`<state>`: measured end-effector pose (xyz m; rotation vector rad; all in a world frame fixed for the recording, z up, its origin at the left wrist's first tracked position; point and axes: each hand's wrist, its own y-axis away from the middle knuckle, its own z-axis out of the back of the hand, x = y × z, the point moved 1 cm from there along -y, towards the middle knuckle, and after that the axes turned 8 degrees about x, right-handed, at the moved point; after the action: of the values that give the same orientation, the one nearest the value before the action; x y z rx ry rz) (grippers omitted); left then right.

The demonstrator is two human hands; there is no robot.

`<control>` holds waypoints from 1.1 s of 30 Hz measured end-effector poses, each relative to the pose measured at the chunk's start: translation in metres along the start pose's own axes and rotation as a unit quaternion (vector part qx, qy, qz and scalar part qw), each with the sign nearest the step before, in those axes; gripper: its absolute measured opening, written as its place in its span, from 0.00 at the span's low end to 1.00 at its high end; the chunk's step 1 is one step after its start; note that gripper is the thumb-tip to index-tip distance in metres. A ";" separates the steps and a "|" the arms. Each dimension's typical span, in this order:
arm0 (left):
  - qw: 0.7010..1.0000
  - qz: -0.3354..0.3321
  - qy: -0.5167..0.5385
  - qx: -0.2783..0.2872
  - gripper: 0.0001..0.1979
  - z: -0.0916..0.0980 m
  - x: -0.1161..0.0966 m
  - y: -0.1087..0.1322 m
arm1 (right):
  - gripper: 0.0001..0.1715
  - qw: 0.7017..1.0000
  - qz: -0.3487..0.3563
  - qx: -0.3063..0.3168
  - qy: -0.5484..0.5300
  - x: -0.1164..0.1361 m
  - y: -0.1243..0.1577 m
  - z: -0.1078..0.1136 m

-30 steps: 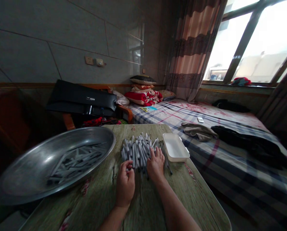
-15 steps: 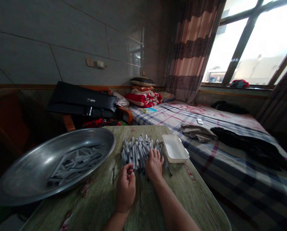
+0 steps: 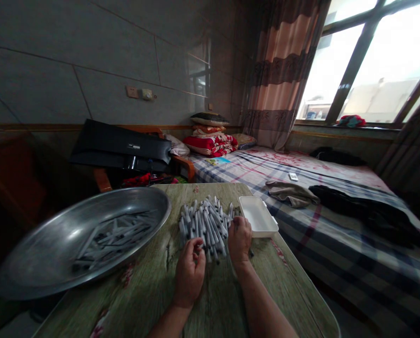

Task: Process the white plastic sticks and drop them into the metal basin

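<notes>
A pile of grey-white pens with dark tips lies on the green wood-patterned table. My left hand is at the pile's near left edge, fingers curled, and whatever may be inside them is hidden. Against the right side of the pile is my right hand, its fingers bent down and closed; what they grip is too small to make out. Right behind it stands a white rectangular box, with nothing seen inside. More pens lie in the large metal basin on the left.
Beyond the table a bed with a checked sheet holds dark clothes, a grey-brown cloth and folded red bedding. A black monitor leans on a wooden chair behind the basin.
My right hand has moved right from the top of the pens, and its spread fingers have drawn together. My left hand has shifted slightly right.
</notes>
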<state>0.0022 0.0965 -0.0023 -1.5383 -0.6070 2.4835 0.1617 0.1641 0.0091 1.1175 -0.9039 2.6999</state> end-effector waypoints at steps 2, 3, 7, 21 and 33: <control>1.000 -0.010 -0.008 0.006 0.11 -0.001 -0.001 -0.001 | 0.08 0.998 0.017 -0.042 -0.034 0.003 -0.001 0.005; 1.000 -0.015 -0.012 0.007 0.12 -0.001 -0.002 -0.001 | 0.08 0.996 0.029 -0.063 -0.051 0.006 -0.001 0.008; 0.999 -0.036 -0.032 -0.022 0.17 -0.003 -0.002 -0.001 | 0.05 0.982 0.107 -0.093 -0.128 0.024 0.005 0.017; 0.997 -0.023 -0.056 -0.046 0.11 0.011 0.003 -0.007 | 0.09 0.932 0.160 0.137 -0.296 0.069 0.051 0.009; 0.983 0.062 0.158 -0.075 0.14 0.018 0.007 -0.012 | 0.13 0.747 -0.067 0.456 -0.479 0.048 0.052 -0.023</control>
<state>-0.0175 0.1049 0.0040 -2.0316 -0.6727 2.2460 0.0972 0.1270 0.0032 2.6930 0.6828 2.2586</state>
